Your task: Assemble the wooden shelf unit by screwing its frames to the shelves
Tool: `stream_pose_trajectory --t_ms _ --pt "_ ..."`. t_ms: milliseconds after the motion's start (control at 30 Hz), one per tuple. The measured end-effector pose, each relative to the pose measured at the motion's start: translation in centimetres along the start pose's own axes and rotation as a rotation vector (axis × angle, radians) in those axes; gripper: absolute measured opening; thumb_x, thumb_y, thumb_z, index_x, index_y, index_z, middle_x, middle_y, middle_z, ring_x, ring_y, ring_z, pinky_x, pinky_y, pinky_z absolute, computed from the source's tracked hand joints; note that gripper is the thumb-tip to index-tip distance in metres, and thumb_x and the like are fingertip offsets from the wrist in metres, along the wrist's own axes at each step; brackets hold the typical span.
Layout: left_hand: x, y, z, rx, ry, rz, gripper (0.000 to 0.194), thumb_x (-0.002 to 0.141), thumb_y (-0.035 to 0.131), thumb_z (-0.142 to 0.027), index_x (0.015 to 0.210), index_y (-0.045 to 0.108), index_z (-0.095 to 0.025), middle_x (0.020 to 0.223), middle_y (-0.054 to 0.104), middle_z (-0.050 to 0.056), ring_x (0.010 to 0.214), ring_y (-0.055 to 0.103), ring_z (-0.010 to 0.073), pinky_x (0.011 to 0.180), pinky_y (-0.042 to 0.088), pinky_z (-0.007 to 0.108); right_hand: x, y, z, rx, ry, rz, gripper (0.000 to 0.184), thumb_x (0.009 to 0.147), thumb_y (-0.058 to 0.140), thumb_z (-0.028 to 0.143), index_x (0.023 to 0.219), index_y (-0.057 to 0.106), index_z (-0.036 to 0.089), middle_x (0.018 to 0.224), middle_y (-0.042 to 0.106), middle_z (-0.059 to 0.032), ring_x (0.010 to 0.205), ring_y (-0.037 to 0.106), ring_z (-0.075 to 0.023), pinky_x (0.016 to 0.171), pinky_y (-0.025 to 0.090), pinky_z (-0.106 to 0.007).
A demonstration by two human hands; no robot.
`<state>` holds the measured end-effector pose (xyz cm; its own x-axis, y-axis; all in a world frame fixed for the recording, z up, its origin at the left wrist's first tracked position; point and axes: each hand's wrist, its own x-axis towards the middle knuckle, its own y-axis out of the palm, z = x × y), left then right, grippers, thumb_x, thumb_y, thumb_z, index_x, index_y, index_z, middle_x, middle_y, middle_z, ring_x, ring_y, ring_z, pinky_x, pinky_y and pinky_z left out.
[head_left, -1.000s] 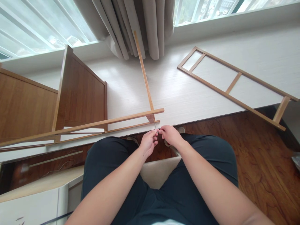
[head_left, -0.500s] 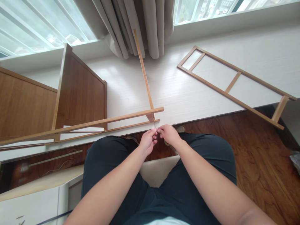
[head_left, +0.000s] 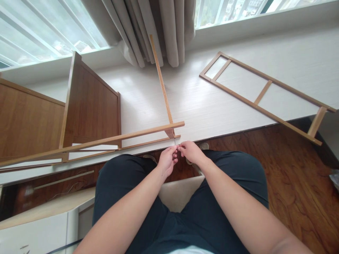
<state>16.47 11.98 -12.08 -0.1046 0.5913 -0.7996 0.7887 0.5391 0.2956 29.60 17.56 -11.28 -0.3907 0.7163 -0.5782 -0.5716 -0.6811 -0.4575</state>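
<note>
My left hand and my right hand meet between my knees, fingers pinched together. From between their fingertips a thin metal shaft, which looks like a hex key, points up to the end of a wooden frame. Most of that tool is hidden by the fingers. The wooden frame has a long rail running off to the left. Near the rail's right end, a crosspiece lies just above the hands, and a slim wooden bar extends from there toward the curtain.
On the white ledge, a ladder-like wooden frame lies at the right, overhanging the front edge. Brown wooden panels stand at the left. Grey curtains hang behind. A white box-like surface is at lower left.
The view has shifted very slightly. Both hands stay pinched at the same spot below the crosspiece, and the wooden parts have not visibly moved.
</note>
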Motion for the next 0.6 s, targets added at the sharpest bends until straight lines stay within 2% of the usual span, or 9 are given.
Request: stream_pose_trajectory --t_ms 233,600 --pt "-0.22 -0.09 0.09 0.065 0.048 -0.009 0.039 0.061 0.090 -0.040 0.088 0.076 -0.015 0.074 0.054 -0.002 0.058 0.041 0.0054 0.049 0.028 0.018 -0.07 -0.26 -0.02 0.020 0.002 0.024 0.026 0.097 0.053 0.026 0.076 0.066 0.016 0.066 0.068 -0.0001 0.050 0.050 -0.0075 0.054 0.030 -0.023" --pt "-0.54 -0.18 0.56 0.116 0.070 -0.037 0.049 0.055 0.090 -0.047 0.087 0.075 -0.015 0.072 0.049 -0.003 0.058 0.039 0.0054 0.046 0.027 0.016 -0.38 -0.29 0.32 -0.025 0.029 0.023 0.024 0.096 0.056 0.027 0.076 0.066 0.017 0.067 0.069 -0.0001 0.053 0.051 -0.0082 0.056 0.030 -0.022"
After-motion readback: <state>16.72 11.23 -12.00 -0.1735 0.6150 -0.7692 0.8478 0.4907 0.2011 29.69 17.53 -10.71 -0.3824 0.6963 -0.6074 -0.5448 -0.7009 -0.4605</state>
